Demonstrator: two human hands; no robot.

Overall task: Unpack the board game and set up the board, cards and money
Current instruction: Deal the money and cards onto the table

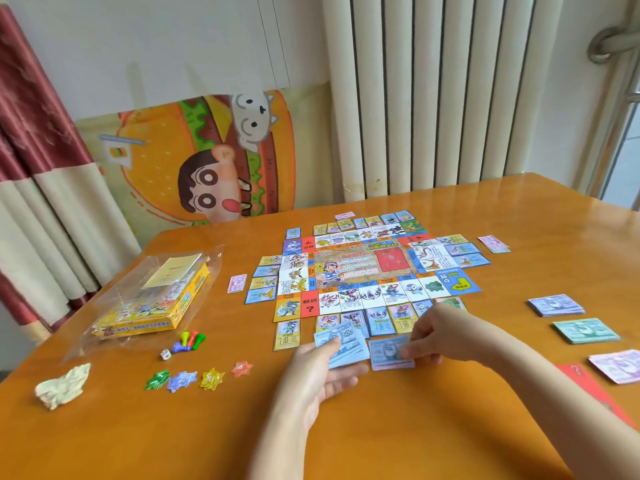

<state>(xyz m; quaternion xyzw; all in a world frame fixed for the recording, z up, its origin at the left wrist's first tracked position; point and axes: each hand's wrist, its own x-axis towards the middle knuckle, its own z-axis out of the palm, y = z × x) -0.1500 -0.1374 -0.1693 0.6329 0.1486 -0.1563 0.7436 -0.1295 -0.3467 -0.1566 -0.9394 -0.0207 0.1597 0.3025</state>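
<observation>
The game board (367,271) lies flat in the middle of the wooden table (381,427), ringed by several property cards (379,320). My left hand (322,372) grips a stack of blue 500 notes (341,344) just in front of the board. My right hand (436,337) pinches a blue note (386,349) lying on a small pile with a pink note under it. Money stacks sit at the right: purple (556,305), green (585,330), pink (618,366).
The yellow game box (156,303) in a clear plastic bag lies at the left. Near it are coloured pawns (190,340), a die (165,354), star tokens (197,377) and crumpled paper (64,386). Red cards (595,393) lie at the right edge. Single notes (493,243) lie around the board.
</observation>
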